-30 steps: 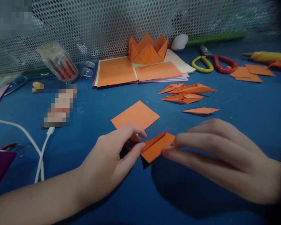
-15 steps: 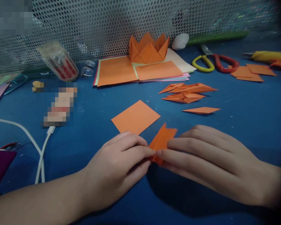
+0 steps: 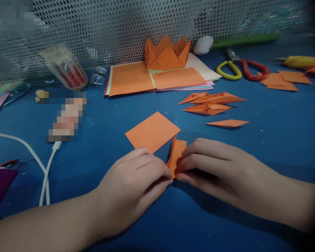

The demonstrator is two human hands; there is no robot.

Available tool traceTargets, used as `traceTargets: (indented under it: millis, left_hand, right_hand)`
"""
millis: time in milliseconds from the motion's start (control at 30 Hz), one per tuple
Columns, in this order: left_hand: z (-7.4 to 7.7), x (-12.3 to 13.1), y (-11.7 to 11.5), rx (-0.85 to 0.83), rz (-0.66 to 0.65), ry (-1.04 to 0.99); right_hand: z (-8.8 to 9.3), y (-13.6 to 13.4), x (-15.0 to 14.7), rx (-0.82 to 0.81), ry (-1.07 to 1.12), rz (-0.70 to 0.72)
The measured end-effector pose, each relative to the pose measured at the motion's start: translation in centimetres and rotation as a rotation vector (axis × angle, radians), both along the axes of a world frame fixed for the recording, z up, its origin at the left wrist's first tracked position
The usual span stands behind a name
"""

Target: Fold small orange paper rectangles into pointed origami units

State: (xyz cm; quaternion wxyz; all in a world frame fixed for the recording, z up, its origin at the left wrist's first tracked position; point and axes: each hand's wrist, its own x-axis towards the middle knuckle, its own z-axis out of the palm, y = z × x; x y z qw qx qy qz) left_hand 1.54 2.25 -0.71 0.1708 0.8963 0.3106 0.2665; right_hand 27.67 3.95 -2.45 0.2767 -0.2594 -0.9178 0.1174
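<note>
A small folded piece of orange paper (image 3: 177, 152) stands between my hands, low in the middle of the view. My left hand (image 3: 136, 178) pinches its lower left edge between thumb and fingers. On the other side, my right hand (image 3: 215, 168) grips it near the lower right, fingers bent and partly hiding it. Just behind my left fingers lies a flat orange paper sheet (image 3: 152, 131). Several folded pointed orange paper pieces (image 3: 211, 102) lie beyond my right hand, and a single one (image 3: 228, 123) rests nearer to it.
An orange paper crown (image 3: 168, 56) stands on stacked coloured paper (image 3: 128, 80) at the back. Scissors (image 3: 229, 70), orange paper squares (image 3: 280, 81) and a yellow-handled tool (image 3: 301, 62) lie right. Left are a clear jar (image 3: 68, 71) and a white cable (image 3: 45, 182).
The orange paper between my hands has turned more upright and narrower, its top shifting left. My right hand has moved slightly left, its fingers bending more. My left hand has barely moved.
</note>
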Motion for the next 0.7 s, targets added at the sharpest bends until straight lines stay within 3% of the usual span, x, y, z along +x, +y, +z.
traceTargets:
  millis: [400, 467, 600, 700]
  left_hand:
    - [-0.7, 0.0, 0.4, -0.124, 0.052, -0.163]
    - [-0.7, 0.0, 0.4, -0.137, 0.050, -0.187]
    - [-0.4, 0.1, 0.5, -0.142, 0.031, -0.137]
    - [-0.2, 0.0, 0.5, -0.056, -0.012, -0.113]
  right_hand:
    - [0.4, 1.4, 0.9, 0.253, -0.068, 0.107]
    - [0.4, 1.2, 0.7, 0.192, -0.052, 0.102]
    - [0.1, 0.0, -0.3, -0.159, 0.083, 0.004]
    - [-0.4, -1.0, -0.7, -0.172, 0.142, -0.144]
